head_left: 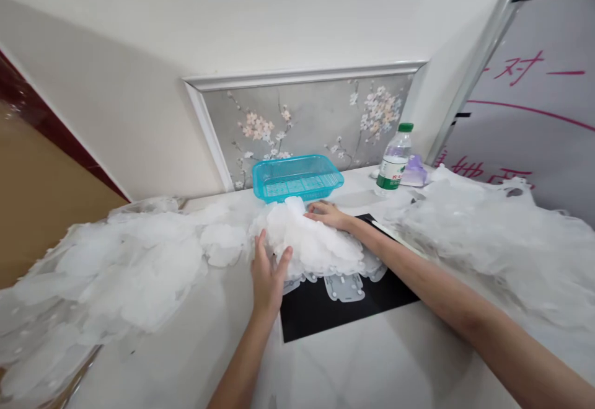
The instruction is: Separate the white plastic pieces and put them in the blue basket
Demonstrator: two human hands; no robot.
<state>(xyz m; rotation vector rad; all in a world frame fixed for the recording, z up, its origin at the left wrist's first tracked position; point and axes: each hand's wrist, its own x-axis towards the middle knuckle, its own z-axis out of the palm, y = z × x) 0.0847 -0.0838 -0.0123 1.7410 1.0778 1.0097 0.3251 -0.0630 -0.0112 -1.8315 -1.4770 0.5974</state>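
Note:
A heap of thin, translucent white plastic pieces [316, 241] lies on a black mat [320, 319] in front of me. Against the heap's left side rests my left hand [270, 276], thumb and fingers spread apart. My right hand [329, 214] reaches over to the back of the heap, its fingers slightly bent and apart at the upper edge; some fingertips are hidden. One flat piece with rounded corners and small white dots [344, 287] sticks out from under the front of the heap onto the mat.
A blue plastic basket [298, 178] stands behind the heap by the wall. To its right are a green-capped water bottle [394, 160] and a purple packet [416, 171]. More white plastic pieces are piled at left [121, 266] and right [502, 235] on the white table [186, 359].

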